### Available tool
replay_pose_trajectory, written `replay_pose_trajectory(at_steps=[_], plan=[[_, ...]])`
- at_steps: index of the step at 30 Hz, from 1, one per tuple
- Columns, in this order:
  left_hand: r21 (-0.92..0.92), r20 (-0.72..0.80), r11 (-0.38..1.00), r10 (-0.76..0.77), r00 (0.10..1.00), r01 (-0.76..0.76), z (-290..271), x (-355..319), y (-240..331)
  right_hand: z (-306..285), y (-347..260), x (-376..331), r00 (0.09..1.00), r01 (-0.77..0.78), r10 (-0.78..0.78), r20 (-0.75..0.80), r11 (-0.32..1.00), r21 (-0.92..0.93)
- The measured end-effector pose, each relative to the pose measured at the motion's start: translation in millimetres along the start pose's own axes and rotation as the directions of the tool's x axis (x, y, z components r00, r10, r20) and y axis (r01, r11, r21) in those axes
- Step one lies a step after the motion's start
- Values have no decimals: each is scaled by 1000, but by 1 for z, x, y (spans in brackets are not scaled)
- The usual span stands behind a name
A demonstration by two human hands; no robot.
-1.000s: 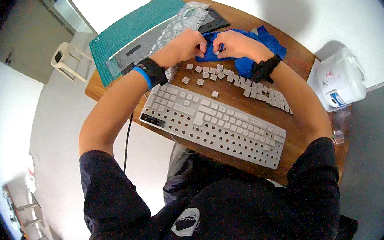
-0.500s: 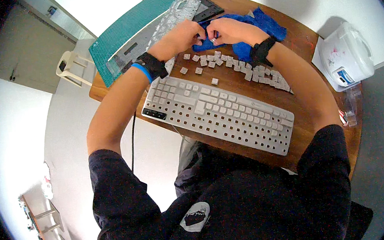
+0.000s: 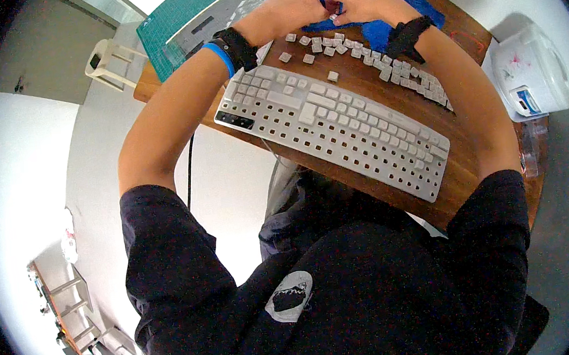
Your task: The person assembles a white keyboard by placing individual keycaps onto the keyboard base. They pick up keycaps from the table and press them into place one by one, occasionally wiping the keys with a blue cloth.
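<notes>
On the far side of the wooden table [image 3: 364, 79]: one white piece, seemingly a keycap [image 3: 333, 17], pinched in the right hand [image 3: 360, 4]; probably light, stiff, slippery; best held by its sides. Left hand [image 3: 298, 10]: curled; grip cannot be told. Blue cloth [image 3: 424, 1], one, soft-looking. Keyboard [image 3: 345, 128], one, partly capped. Loose keycaps [image 3: 398, 72], dozens, too crowded to count.

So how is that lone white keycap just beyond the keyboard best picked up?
Probably from above, pinching its left and right sides: the small, blocky white keycap sits close to the keyboard on its near side, while the other loose keycaps lie farther off.
</notes>
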State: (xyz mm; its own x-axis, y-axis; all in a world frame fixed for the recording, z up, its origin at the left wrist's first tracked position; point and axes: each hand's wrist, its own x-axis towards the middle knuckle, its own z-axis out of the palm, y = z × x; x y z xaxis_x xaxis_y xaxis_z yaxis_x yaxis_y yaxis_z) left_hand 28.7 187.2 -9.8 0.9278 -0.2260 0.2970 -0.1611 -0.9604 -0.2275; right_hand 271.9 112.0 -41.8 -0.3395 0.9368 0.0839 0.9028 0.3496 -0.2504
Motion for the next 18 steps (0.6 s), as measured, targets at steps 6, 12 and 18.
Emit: replay_pose_trajectory(at_steps=[6, 12, 18], plan=[[-41, -30, 978, -206, 978, 205, -31, -36, 0, -17, -30, 0, 993, 55, -51, 104, 998, -34], [-648, 162, 545, -584, 795, 533, -94, -86, 40, -30, -65, -42, 977, 157, -150, -150, 987, 34], [-828, 262, 252, -616, 743, 501, -107, -126, 92, -46, -138, -81, 988, 154, -144, -55, 888, 433]])
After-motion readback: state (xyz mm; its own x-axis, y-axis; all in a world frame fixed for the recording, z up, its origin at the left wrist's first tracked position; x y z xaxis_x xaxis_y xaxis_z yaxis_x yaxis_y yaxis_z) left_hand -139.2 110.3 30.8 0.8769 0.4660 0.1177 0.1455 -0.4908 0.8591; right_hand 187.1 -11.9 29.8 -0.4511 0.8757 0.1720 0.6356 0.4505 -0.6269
